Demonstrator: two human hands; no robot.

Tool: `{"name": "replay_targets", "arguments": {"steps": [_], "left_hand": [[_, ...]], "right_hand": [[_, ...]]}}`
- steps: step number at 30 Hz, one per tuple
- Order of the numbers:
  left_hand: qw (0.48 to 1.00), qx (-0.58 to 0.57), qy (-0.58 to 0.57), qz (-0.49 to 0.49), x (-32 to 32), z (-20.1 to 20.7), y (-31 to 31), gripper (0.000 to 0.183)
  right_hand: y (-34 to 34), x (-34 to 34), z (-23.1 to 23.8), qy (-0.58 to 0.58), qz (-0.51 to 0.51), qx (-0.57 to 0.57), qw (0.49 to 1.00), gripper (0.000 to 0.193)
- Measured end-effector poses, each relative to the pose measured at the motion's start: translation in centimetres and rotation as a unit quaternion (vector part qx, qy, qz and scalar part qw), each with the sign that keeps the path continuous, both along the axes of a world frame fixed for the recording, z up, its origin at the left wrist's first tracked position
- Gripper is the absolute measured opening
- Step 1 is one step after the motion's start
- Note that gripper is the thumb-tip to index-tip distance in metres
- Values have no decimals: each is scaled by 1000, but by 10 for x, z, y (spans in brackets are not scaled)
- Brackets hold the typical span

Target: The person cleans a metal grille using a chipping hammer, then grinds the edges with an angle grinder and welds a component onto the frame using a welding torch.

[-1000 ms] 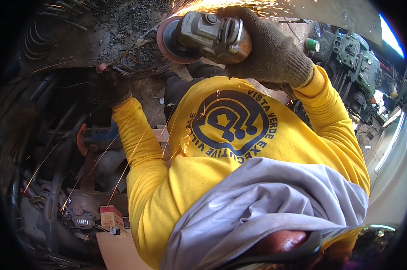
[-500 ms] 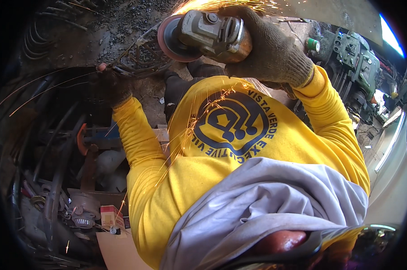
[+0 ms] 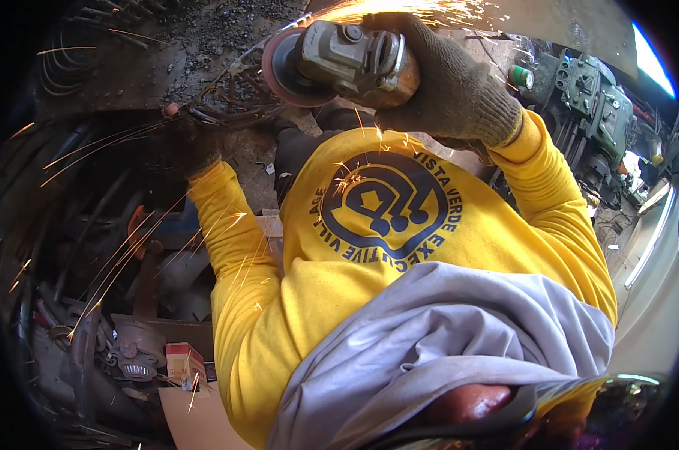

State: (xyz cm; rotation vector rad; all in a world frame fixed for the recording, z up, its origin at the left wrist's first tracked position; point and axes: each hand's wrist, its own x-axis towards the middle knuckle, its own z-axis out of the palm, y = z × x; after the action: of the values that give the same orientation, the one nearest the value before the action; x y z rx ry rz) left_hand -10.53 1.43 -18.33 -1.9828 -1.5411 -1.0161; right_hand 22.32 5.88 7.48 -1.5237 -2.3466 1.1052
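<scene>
My right hand, in a dark knitted glove, is wrapped round the body of an angle grinder. The grinder's reddish-brown disc is on its left side, and bright sparks stream from behind its top toward the right. My left hand, in a dark glove, is lower left of the disc, deep in shadow. One bare fingertip shows at its upper edge, beside dark thin metal pieces; the other fingers are hidden. A thin rod slants from near those pieces up toward the disc.
Dark curved bars crowd the left side. Below them are a metal part, a red and white box and cardboard. A greenish machine and a green can stand at right. Grit covers the ground ahead.
Both hands and the grinder stay almost in place. The sparks form a different pattern, with more streaks across my left sleeve and the dark bars on the left.
</scene>
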Motion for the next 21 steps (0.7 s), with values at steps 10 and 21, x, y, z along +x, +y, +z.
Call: {"name": "replay_targets", "arguments": {"steps": [10, 21], "left_hand": [[995, -74, -11, 73, 0, -19, -11, 34], [999, -5, 22, 30, 6, 5, -2, 39]], "right_hand": [[1, 0, 2, -29, -20, -18, 999, 80], [0, 3, -2, -20, -1, -8, 1000, 77]]}}
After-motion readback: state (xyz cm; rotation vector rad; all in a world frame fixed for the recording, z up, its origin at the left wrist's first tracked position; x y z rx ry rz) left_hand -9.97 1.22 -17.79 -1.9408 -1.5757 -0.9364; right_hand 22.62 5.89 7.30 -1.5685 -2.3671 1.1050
